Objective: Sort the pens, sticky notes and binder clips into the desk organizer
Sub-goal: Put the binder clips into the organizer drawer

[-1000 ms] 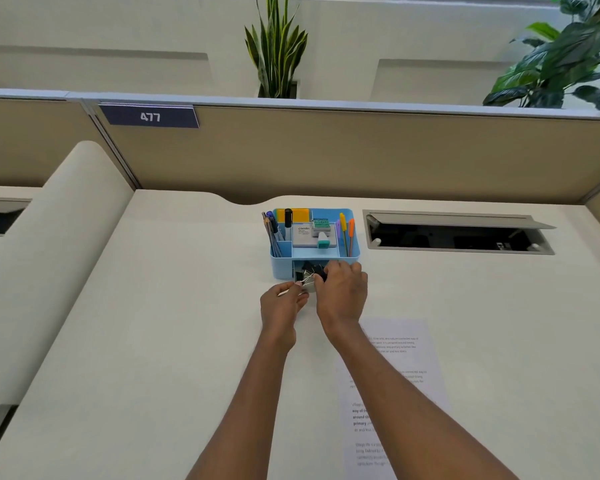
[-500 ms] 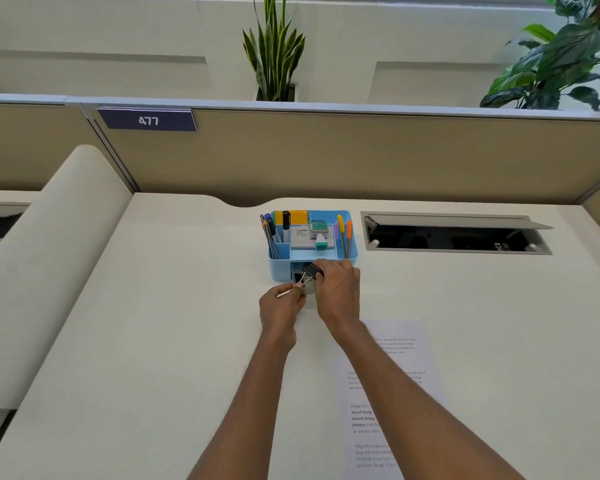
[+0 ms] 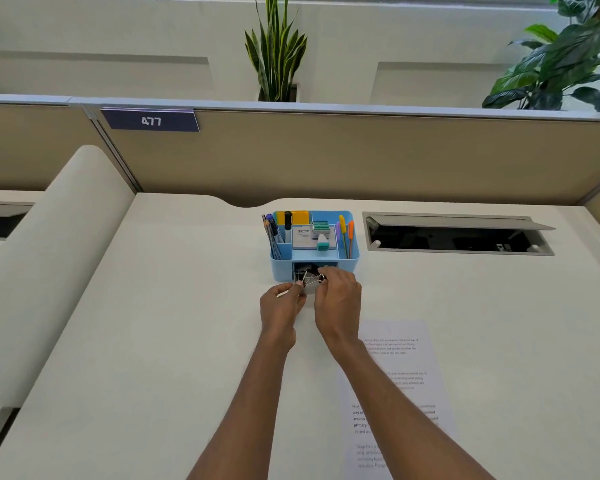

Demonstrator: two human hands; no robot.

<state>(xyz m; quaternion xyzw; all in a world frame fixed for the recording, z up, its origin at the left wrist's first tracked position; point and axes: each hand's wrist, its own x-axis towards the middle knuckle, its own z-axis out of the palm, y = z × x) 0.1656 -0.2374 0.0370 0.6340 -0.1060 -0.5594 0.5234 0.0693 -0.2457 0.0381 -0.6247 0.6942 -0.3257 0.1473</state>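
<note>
Drawer (image 3: 310,289) interior seemingly mostly hidden.

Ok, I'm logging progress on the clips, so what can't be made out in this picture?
Head view only:
Binder clips in the drawer: count hidden by the right hand and shadow.
Right hand's fingers: grip hidden behind the hand's own back.
Printed sheet: text too small, partly under the forearm.

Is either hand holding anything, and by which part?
The right hand pinches a black binder clip with silver wire handles, seemingly by those handles, at the drawer of the blue plastic organizer. What the left hand grips cannot be told.
</note>
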